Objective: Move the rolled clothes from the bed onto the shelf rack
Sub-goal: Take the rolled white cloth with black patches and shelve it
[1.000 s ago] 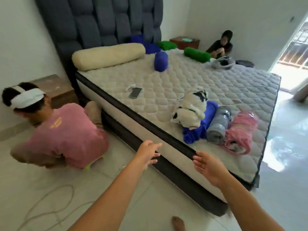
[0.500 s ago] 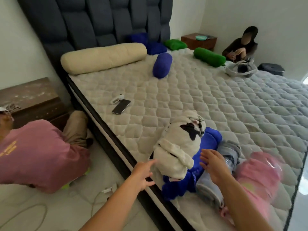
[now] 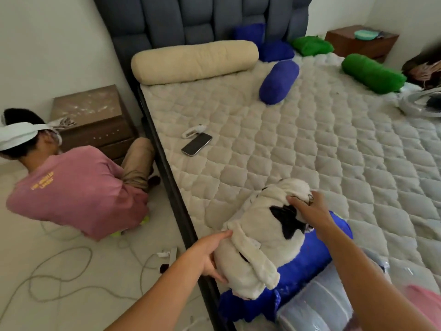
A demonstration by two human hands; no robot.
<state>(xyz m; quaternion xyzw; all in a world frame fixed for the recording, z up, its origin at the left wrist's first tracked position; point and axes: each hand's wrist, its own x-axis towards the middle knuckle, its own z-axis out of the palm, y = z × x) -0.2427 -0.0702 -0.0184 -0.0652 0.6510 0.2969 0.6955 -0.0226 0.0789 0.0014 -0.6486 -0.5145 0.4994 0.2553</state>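
Note:
A white rolled garment with black patches (image 3: pixel 262 235) lies on top of a blue roll (image 3: pixel 305 266) at the near edge of the bed (image 3: pixel 310 144). My left hand (image 3: pixel 210 254) cups its near left end, thumb on top and fingers underneath. My right hand (image 3: pixel 307 209) rests on its far end, fingers curled over the top. A grey-striped roll (image 3: pixel 315 304) lies to the right of the blue one. A pink roll (image 3: pixel 427 304) shows at the bottom right corner. The shelf rack is out of view.
A phone (image 3: pixel 196 144) and a small white device (image 3: pixel 193 131) lie on the mattress. A cream bolster (image 3: pixel 193 62), blue (image 3: pixel 279 82) and green (image 3: pixel 372 72) rolls sit farther back. A person in a pink shirt (image 3: pixel 78 192) crouches on the floor left, among cables (image 3: pixel 59 271).
I have come closer to the bed. Both hands reached forward from the air onto the white roll; the left now cups its near end and the right lies on its far end.

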